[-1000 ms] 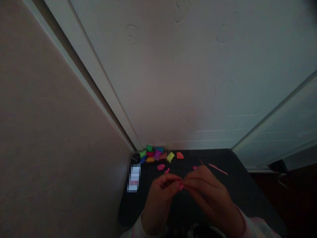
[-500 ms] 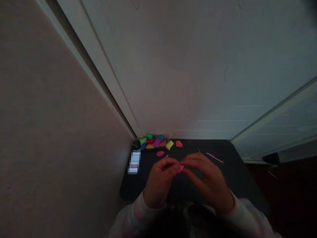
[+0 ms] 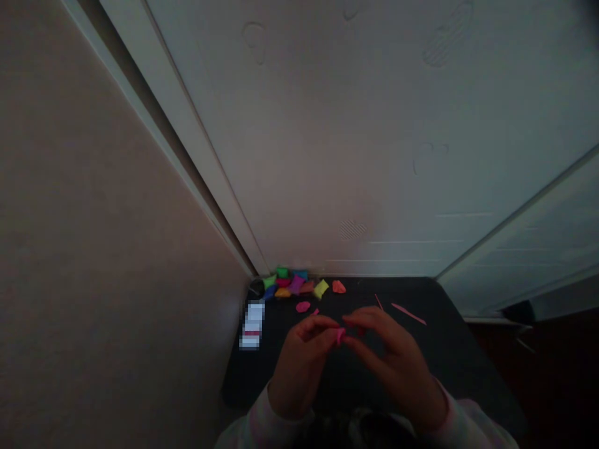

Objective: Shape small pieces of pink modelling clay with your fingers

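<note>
Between the thumb and fingers of my left hand (image 3: 306,358) is a small piece of pink modelling clay (image 3: 340,336), pinched above the dark table. My right hand (image 3: 395,358) is close on its right side. Thumb and index finger stand apart there, with the thumb tip at the clay's edge; I cannot tell if it touches. Beyond my left hand lie a flat pink lump (image 3: 303,307) and a smaller pink scrap (image 3: 315,311), partly hidden by the fingers.
Several colourful packets (image 3: 296,285) are piled along the back left, with a yellow packet (image 3: 321,289) and an orange crumpled piece (image 3: 339,287) beside them. Two thin pink tools (image 3: 409,313) lie at right. A pixelated white rectangle (image 3: 253,324) rests on the table's (image 3: 449,349) left edge.
The view has tilted slightly, so the table sits lower. My right hand's index finger and thumb have parted from the pink clay, while my left hand keeps its pinch.
</note>
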The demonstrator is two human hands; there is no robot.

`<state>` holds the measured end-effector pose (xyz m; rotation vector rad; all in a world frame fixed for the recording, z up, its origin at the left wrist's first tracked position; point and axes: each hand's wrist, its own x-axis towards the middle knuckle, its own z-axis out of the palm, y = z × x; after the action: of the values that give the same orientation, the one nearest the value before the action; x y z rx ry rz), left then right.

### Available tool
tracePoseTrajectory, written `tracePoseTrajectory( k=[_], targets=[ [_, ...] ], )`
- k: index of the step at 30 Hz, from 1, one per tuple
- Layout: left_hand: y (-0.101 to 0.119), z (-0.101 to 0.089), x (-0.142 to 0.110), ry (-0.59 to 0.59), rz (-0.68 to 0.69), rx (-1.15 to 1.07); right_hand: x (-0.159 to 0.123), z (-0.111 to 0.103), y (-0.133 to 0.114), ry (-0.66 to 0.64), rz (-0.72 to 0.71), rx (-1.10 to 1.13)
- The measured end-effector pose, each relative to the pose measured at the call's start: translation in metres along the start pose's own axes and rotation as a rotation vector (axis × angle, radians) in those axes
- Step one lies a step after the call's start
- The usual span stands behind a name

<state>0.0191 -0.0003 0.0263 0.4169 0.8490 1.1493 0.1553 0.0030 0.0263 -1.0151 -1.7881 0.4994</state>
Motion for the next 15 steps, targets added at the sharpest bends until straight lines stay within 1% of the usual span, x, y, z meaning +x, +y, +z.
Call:
tracePoseTrajectory(
  k=[6, 10, 13, 15],
  targets=[
    [0.0035, 0.0028, -0.0009, 0.038, 0.006, 0.044, 0.0045, -0.0014, -0.0009, -0.020, 0.031, 0.047],
    [0.0028, -0.0004, 0.0015, 0.049, 0.014, 0.103, 0.0064, -0.0038, 0.0000, -0.047, 0.026, 0.030],
    [0.0014, -0.0039, 0.0038, 0.036, 0.023, 0.163, 0.0059, -0.0049, 0.0016, -0.028, -0.056, -0.057],
    [0.0013, -0.0057, 0.0048, 0.012, 0.044, 0.249, 0.0055, -0.0049, 0.0020, -0.003, -0.129, -0.115]
  ],
)
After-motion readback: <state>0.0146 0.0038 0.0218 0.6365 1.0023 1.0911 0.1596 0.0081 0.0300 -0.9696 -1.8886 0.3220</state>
